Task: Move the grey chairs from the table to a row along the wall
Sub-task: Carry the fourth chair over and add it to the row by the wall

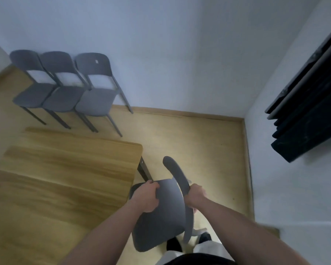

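Both grips clamp the grey chair [161,217].

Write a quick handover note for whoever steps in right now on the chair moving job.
Left hand: gripping the seat's front edge of the fourth chair.
Right hand: gripping that chair's backrest.
The chair is beside the wooden table, near its corner.
Done: three grey chairs stand side by side against the wall.
Left: carry this chair over and set it at the right end of the row, where the floor looks open. No other chairs are visible at the table.
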`<move>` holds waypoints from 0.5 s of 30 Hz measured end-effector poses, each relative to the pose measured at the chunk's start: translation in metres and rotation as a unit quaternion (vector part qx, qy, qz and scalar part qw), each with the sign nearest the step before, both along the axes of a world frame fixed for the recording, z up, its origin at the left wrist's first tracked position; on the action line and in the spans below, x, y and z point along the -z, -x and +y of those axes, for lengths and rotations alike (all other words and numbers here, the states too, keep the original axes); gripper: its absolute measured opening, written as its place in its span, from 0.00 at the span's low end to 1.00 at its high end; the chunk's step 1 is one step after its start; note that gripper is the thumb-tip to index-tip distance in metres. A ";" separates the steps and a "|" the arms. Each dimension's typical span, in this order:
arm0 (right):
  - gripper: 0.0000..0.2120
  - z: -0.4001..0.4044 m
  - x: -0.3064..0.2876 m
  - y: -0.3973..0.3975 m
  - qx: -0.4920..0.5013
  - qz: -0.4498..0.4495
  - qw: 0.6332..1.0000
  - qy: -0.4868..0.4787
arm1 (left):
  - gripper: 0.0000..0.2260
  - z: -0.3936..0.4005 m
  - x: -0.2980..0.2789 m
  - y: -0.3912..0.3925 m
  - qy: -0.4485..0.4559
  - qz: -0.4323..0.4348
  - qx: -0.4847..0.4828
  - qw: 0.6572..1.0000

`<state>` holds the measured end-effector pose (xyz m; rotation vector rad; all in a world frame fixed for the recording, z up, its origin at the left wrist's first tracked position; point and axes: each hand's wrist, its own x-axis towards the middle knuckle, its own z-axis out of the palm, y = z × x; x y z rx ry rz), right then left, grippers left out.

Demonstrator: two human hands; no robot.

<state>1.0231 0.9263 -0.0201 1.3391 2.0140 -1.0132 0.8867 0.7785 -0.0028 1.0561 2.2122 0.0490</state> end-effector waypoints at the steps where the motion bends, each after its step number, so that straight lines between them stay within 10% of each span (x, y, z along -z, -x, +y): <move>1: 0.13 0.001 -0.008 0.007 -0.019 0.002 1.000 -0.016 | 0.22 0.006 -0.004 0.004 -0.013 0.012 0.004 1.000; 15: 0.11 0.080 -0.094 0.071 -0.189 0.067 0.970 -0.141 | 0.36 0.107 -0.045 0.071 -0.154 0.184 0.017 0.971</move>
